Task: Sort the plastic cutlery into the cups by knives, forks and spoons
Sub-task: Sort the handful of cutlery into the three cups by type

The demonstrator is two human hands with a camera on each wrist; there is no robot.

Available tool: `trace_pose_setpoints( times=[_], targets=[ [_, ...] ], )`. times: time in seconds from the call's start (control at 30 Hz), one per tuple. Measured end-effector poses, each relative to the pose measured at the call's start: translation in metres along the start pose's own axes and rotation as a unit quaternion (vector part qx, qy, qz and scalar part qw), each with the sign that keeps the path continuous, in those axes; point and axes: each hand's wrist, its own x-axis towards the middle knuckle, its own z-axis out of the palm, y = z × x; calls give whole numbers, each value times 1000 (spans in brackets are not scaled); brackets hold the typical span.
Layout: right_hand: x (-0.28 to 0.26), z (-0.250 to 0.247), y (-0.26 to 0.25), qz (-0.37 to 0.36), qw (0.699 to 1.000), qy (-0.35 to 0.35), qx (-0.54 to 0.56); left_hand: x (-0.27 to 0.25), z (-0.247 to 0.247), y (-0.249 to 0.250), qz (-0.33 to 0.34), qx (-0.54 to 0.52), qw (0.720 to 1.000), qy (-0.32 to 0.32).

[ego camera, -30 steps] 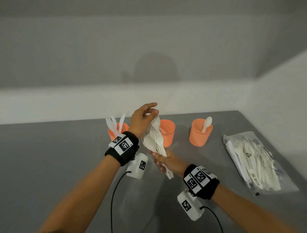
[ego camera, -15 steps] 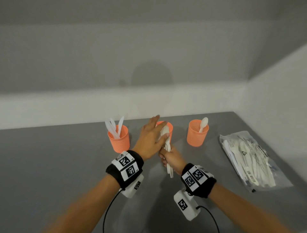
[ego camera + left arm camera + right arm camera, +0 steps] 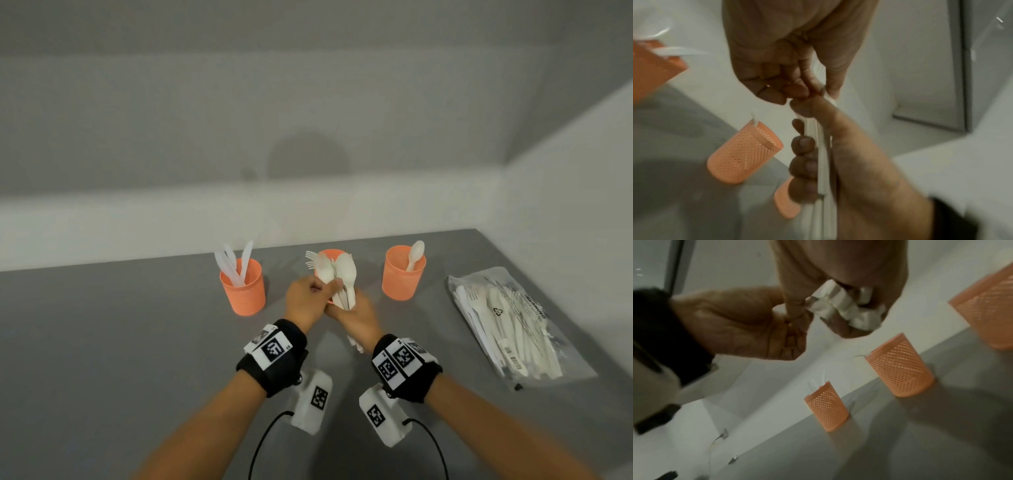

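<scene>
My right hand point(image 3: 351, 310) grips a bundle of white plastic cutlery point(image 3: 344, 274) by the handles, heads up, in front of the middle orange cup point(image 3: 329, 254). My left hand point(image 3: 327, 286) pinches one piece at the bundle's left side; I cannot tell which kind it is. Fork tines point(image 3: 311, 258) stick out by the middle cup. The left cup point(image 3: 244, 291) holds knives and the right cup point(image 3: 402, 275) holds a spoon. The left wrist view shows the pinch point(image 3: 823, 92) just above my right hand's fingers point(image 3: 803, 146). The handle ends point(image 3: 844, 309) show in the right wrist view.
A clear plastic bag point(image 3: 507, 325) with more white cutlery lies on the grey table point(image 3: 102, 342) at the right, near the side wall. A white wall runs behind the cups. Black cables trail from both wrist cameras near the front edge.
My left hand came down from above the bundle and now pinches a piece of it. My right hand carried the bundle forward, up to the middle cup.
</scene>
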Motion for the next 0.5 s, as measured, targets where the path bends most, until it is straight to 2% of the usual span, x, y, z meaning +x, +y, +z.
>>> trace_pose_setpoints(
  times=[0.07,0.13,0.17,0.23,0.3,0.37,0.43,0.5],
  targets=[
    [-4,-5,0,22,997,-42,53,1,-10,4,-3,-107,994,23],
    [-7,-11,1,61,990,-67,105,3,-21,8,-7,-227,971,76],
    [-7,-13,2,78,986,-71,126,4,-26,8,-9,-258,960,105],
    [-5,-16,2,110,976,-79,171,4,-32,6,-12,-241,962,128],
    [-4,-17,0,129,966,-92,206,2,-31,-2,-28,-186,978,94],
    [-5,-17,-5,142,956,-120,227,-1,-24,-11,-66,-154,985,28],
    [-6,-15,-8,146,949,-150,234,-7,-16,-14,-95,-168,981,-26],
    [-8,-12,-9,145,949,-170,221,-12,-9,-12,-97,-199,974,-49]
  ],
)
